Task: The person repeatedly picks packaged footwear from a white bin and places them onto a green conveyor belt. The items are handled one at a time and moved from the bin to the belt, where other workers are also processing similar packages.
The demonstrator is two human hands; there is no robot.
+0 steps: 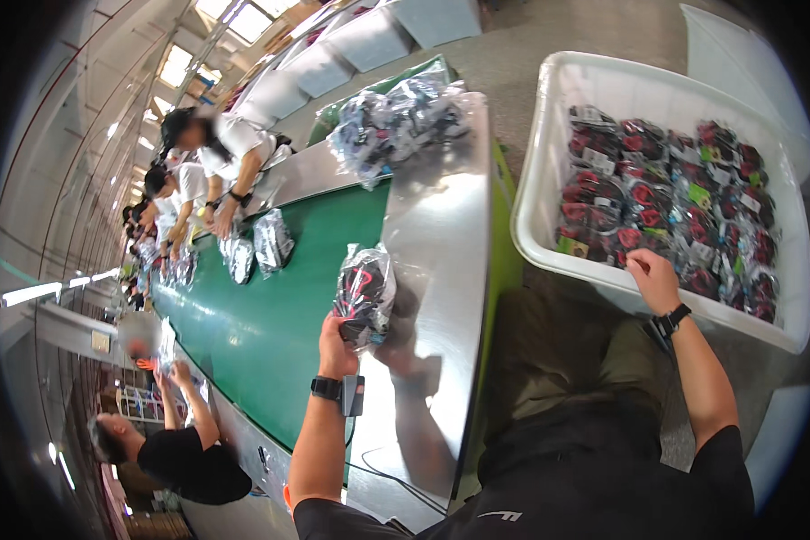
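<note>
The belt (270,333) lies beneath the left hand (336,351); the bin (535,153) sits below the right hand (655,277), its packs (643,193) just beyond the fingertips; one pack (365,281) juts ahead of the left fingers. These pinch its near end; the right fingers curl, whether on anything I cannot tell.

Conveyor belt (270,342) to the left; bin (531,216) to the right, bagged packs (643,193) inside.
</note>
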